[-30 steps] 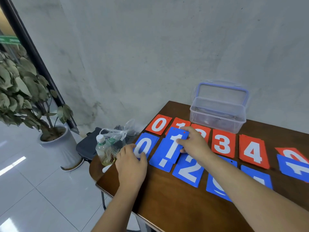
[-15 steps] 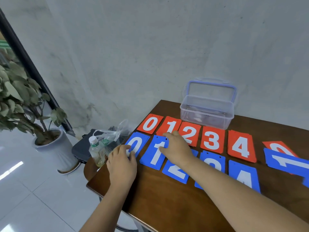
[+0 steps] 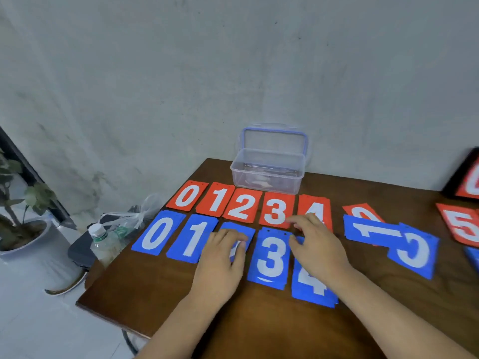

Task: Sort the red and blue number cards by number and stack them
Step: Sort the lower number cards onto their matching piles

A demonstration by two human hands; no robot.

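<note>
Table [image 3: 259, 330] space holds two sorted lines: a red row [image 3: 242, 206] reading 0 to 4 on the far side and a blue row [image 3: 193, 242] reading 0 to 4 just beside it, nearer me, with a clear box [image 3: 268, 174] standing open behind the red row. Step in hand, by my judgement: squaring the blue row. My left hand [image 3: 220, 263] lies flat on the blue 2 [image 3: 246, 229], fingers straight and close together. My right hand [image 3: 316, 244] rests over the top of the blue 4 [image 3: 311, 286], fingers relaxed and slightly spread, gripping nothing. The blue 4 sits nearer me than its neighbours, so the next move probably calls for sliding it up into line, then fetching the loose blue 1 [image 3: 373, 230] and red 5 [image 3: 464, 225] lying to my right. Bare wood toward me gives sliding room; the blue 0 [image 3: 158, 233] lies near the left table edge.
</note>
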